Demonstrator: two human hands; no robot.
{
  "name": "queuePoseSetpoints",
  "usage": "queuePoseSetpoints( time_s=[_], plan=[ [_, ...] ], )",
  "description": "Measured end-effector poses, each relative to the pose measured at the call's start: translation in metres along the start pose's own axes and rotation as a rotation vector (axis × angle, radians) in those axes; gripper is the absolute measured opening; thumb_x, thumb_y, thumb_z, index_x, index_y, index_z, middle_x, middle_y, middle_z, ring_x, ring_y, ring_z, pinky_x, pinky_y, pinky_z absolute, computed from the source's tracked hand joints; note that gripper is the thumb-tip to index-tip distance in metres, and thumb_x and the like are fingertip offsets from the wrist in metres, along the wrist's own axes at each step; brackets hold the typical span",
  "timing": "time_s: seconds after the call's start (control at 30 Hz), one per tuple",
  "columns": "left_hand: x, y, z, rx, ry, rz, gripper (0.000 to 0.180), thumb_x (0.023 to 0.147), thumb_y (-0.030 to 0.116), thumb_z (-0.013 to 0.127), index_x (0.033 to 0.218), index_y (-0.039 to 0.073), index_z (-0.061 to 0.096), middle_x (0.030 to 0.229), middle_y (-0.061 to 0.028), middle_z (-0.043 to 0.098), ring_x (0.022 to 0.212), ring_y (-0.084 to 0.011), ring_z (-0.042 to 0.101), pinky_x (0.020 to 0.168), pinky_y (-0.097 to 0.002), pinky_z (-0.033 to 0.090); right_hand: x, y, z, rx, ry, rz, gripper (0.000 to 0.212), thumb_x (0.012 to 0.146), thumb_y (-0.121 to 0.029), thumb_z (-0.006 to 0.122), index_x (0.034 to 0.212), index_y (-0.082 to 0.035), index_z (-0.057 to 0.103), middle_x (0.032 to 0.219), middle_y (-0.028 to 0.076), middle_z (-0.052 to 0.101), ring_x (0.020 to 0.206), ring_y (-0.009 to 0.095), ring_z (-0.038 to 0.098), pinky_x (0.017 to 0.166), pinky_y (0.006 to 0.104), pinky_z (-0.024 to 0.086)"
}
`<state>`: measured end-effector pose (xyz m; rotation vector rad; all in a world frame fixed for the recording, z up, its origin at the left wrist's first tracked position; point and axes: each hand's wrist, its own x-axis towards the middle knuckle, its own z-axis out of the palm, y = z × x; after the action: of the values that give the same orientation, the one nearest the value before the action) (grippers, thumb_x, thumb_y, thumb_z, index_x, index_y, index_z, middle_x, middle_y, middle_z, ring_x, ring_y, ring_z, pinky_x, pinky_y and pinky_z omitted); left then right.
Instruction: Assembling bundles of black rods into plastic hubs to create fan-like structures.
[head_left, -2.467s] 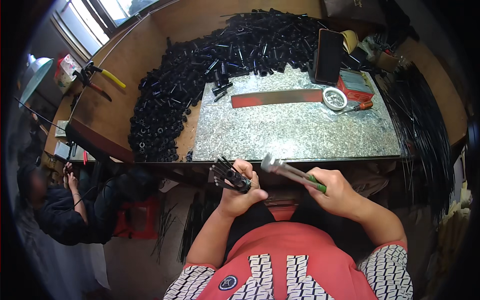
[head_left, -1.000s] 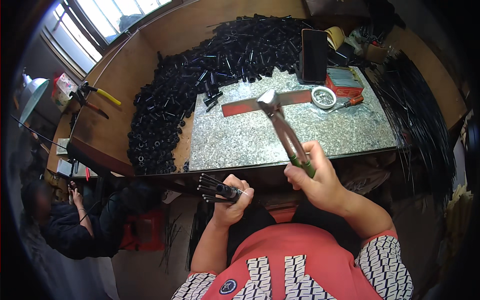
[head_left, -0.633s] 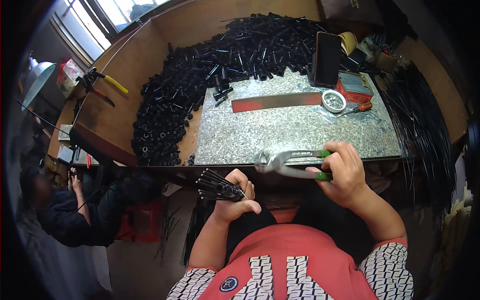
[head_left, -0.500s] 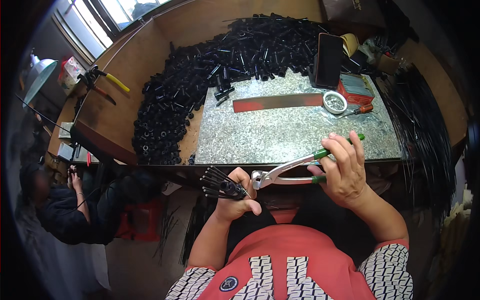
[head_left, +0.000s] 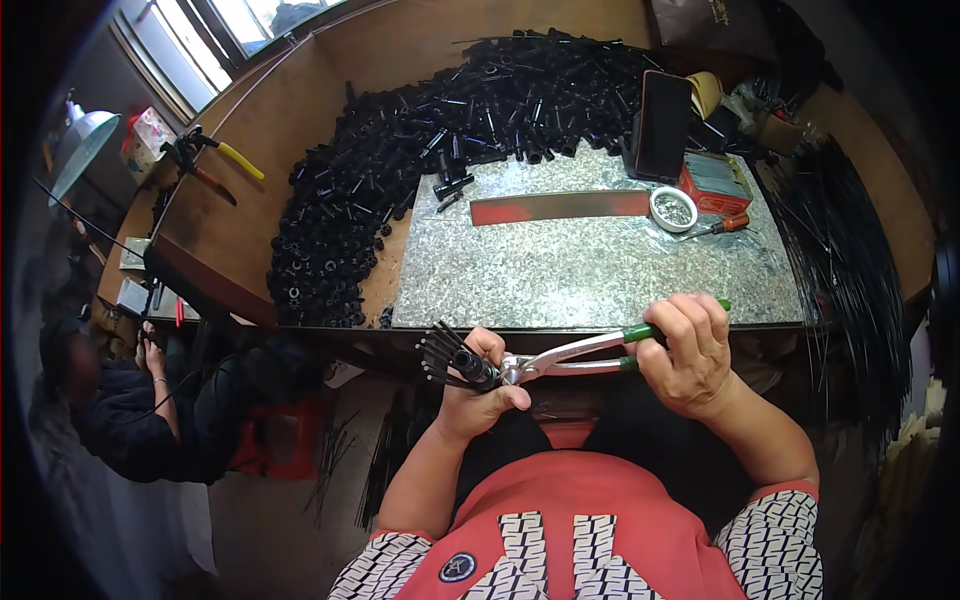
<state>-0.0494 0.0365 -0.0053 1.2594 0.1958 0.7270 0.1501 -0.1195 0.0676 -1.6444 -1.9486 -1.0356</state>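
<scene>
My left hand is closed around a black tubular part, from which several thin black rods fan out to the left. In my right hand are long metal pincers with green grips, the fingers wrapped over both handles. The pincer jaws meet the right end of the tubular part, beside my left thumb and fingertips. What exactly sits between the jaws is too small to make out. Both hands are in front of the table edge, above my lap.
A big heap of black tubular fittings covers the table's back and left. On the speckled board are a flat strip, a white bowl, a screwdriver and a phone. Long black rods lie right. Another person sits left.
The pincers have moved slightly left onto the end of the black part, and their handles are closer together. My right hand's fingers have curled tighter. The left hand has shifted slightly.
</scene>
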Motion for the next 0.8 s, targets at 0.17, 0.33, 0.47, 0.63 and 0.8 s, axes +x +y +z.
queuePoseSetpoints(
  time_s=[0.17, 0.33, 0.47, 0.63, 0.8],
  plan=[
    [-0.002, -0.010, -0.010, 0.051, -0.003, 0.015, 0.054, 0.066, 0.032, 0.085, 0.085, 0.010, 0.040, 0.074, 0.0018, 0.049, 0.066, -0.0061, 0.046, 0.058, -0.0202, 0.037, -0.003, 0.002, 0.000, -0.045, 0.022, -0.034, 0.027, 0.075, -0.013, 0.071, 0.074, -0.010, 0.044, 0.092, 0.008, 0.056, 0.088, 0.024, 0.056, 0.077, 0.0388, 0.042],
    [-0.003, -0.008, -0.007, 0.082, 0.018, 0.041, 0.045, 0.069, 0.027, 0.085, 0.081, 0.009, 0.046, 0.077, 0.0051, 0.044, 0.068, -0.0048, 0.039, 0.060, -0.0201, 0.033, 0.000, 0.001, 0.002, -0.143, 0.102, -0.066, 0.025, 0.078, -0.012, 0.066, 0.069, -0.014, 0.042, 0.089, 0.003, 0.056, 0.078, 0.018, 0.056, 0.076, 0.0339, 0.041],
    [-0.003, -0.008, -0.005, 0.086, 0.026, 0.014, 0.045, 0.067, 0.027, 0.086, 0.081, 0.009, 0.048, 0.077, 0.0048, 0.045, 0.069, -0.0050, 0.040, 0.061, -0.0203, 0.034, 0.000, 0.000, -0.005, -0.091, 0.054, -0.053, 0.031, 0.074, -0.013, 0.074, 0.070, -0.010, 0.043, 0.088, 0.007, 0.056, 0.077, 0.022, 0.056, 0.072, 0.0376, 0.042],
    [-0.008, -0.012, -0.008, 0.037, 0.010, 0.000, 0.048, 0.064, 0.030, 0.088, 0.081, 0.008, 0.049, 0.076, 0.0047, 0.046, 0.069, -0.0052, 0.041, 0.061, -0.0209, 0.035, -0.003, 0.002, -0.010, 0.087, -0.106, -0.021, 0.030, 0.071, -0.015, 0.074, 0.070, -0.008, 0.045, 0.083, 0.011, 0.054, 0.070, 0.025, 0.054, 0.059, 0.0357, 0.044],
    [-0.007, -0.012, -0.004, -0.022, -0.014, 0.096, 0.059, 0.059, 0.041, 0.084, 0.086, 0.007, 0.043, 0.068, 0.0003, 0.052, 0.059, -0.0081, 0.047, 0.051, -0.0225, 0.036, -0.011, -0.003, -0.016, 0.528, -0.373, 0.203, 0.033, 0.073, -0.020, 0.075, 0.075, -0.005, 0.047, 0.076, 0.011, 0.056, 0.064, 0.027, 0.055, 0.056, 0.0358, 0.045]
  ],
)
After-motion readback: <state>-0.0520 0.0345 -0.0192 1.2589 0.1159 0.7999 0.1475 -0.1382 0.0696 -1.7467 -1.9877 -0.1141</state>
